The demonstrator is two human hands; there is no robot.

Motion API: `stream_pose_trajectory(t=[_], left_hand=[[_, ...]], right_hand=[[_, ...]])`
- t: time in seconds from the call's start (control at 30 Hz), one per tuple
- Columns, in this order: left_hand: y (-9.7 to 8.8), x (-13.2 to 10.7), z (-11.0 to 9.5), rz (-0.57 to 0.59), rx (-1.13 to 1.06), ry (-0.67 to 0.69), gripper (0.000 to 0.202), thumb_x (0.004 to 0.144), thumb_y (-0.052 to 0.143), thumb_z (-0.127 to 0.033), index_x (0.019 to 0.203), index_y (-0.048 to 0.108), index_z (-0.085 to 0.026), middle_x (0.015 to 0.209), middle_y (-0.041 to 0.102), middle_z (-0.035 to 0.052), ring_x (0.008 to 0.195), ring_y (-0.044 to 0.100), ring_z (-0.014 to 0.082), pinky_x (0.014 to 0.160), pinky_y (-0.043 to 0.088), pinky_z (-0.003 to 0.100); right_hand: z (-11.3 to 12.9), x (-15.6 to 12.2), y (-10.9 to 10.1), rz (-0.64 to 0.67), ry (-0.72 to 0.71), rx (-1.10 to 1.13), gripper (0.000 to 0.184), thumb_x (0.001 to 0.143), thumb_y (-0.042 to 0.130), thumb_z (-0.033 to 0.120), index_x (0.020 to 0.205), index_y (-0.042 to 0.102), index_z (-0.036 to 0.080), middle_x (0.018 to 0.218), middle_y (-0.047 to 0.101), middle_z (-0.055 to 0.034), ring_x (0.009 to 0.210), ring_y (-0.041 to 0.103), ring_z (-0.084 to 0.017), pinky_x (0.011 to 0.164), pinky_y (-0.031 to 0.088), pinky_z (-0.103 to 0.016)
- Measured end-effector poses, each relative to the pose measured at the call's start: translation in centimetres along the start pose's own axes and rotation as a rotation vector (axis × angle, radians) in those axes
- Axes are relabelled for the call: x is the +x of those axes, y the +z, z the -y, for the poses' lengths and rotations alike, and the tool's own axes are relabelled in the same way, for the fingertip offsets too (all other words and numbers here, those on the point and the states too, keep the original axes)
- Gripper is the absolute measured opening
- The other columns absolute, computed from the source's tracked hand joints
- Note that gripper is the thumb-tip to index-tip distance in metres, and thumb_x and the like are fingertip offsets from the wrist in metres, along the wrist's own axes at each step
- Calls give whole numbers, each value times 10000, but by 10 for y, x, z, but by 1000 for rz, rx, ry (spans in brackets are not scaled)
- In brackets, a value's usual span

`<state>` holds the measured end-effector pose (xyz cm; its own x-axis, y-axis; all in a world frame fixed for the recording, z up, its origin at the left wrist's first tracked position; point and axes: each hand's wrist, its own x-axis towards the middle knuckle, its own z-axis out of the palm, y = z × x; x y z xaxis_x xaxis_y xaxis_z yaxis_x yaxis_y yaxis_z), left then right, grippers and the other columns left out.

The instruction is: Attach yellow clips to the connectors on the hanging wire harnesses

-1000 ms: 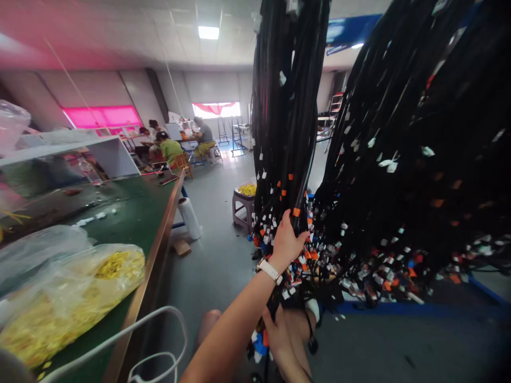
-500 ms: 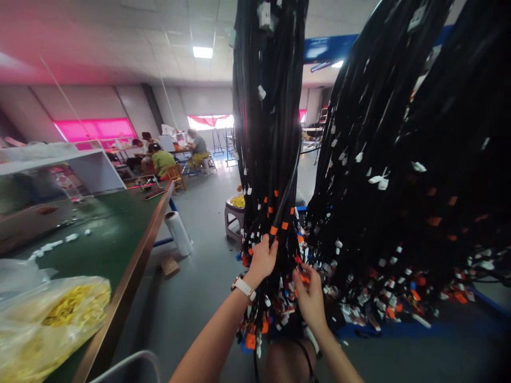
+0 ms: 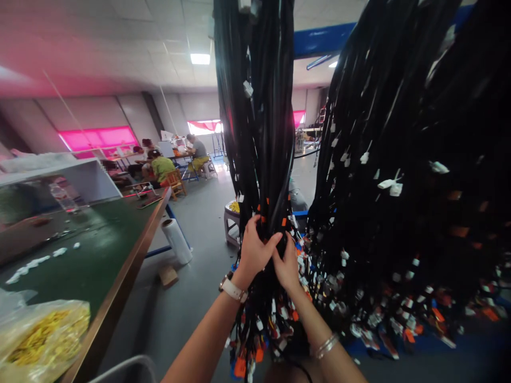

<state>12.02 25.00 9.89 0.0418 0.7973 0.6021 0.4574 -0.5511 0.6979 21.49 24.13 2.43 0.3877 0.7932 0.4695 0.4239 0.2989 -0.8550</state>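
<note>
While the front cable bundle (image 3: pixel 275 111) hangs before the person, both hands close around its lower part, just by the orange tags (image 3: pixel 283 222). The left hand (image 3: pixel 254 251) curls over the left side, its thumb reaching toward the right hand (image 3: pixel 288 263), which cups the other side; how firmly they press cannot be told, since the fingertips are partly hidden. Good handling here likely means squeezing evenly from both sides, so no strand slips out, and keeping clear of the tangled connectors (image 3: pixel 239 367) below, which could snag. The neighbouring bundles (image 3: pixel 367 138) hang near on the right, so strays deserve watching. The desk (image 3: pixel 123 250) stands apart on the left.
</note>
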Motion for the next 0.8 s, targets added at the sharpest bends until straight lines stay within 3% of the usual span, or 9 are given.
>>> stream_pose_trajectory(t=[0.2,0.27,0.37,0.5,0.6,0.67,0.7,0.8], left_hand=[[10,43,-48,-102,230,10,1005,624,727,-458,1394,134,-202,1397,324,188,1254,373,326,969,370,448],[9,48,-51,-108,338,-58,1036,631,728,-430,1410,76,-226,1352,392,195,1176,463,342,894,423,448],[2,50,-46,-47,444,-128,955,710,645,-418,1420,29,-253,1113,596,147,928,620,315,738,483,399],[-6,52,-36,-28,491,-71,876,740,590,-416,1421,62,-256,987,652,100,836,648,294,673,485,347],[-8,55,-32,-29,480,-30,852,743,582,-397,1422,94,-237,986,658,93,849,647,281,682,480,324],[-7,56,-30,-28,476,-24,846,741,586,-384,1422,111,-224,988,660,92,854,647,271,692,476,312],[-7,56,-30,-30,476,-23,845,740,588,-378,1422,115,-221,987,661,91,854,647,266,695,475,307],[-3,56,-30,-33,476,-19,850,739,591,-373,1425,112,-221,971,665,86,846,648,258,693,475,299]], right_hand=[[38,-29,5,39,-8,-112,791,718,589,349,1383,235,104,1273,480,-207,1165,442,-348,952,343,-522],[48,-36,3,61,-1,-152,839,694,605,331,1392,213,76,1276,469,-227,1170,431,-365,951,344,-522],[57,-42,2,84,14,-176,826,696,595,306,1391,220,63,1275,470,-229,1181,425,-357,958,345,-515],[51,-41,0,94,-16,-96,704,739,538,284,1368,282,100,1284,478,-191,1203,416,-321,969,346,-492],[36,-29,-4,125,-39,51,544,779,485,274,1298,386,145,1219,545,-144,1122,503,-269,928,402,-417],[27,-12,-8,172,-3,116,374,832,420,301,1177,491,175,1005,642,-94,899,604,-230,793,470,-366],[23,0,-9,149,-3,101,318,851,388,313,1099,538,182,936,651,-82,841,610,-223,764,472,-362],[20,46,-12,-39,-129,4,303,849,393,324,1046,559,164,1013,615,-120,936,569,-240,840,434,-395]])
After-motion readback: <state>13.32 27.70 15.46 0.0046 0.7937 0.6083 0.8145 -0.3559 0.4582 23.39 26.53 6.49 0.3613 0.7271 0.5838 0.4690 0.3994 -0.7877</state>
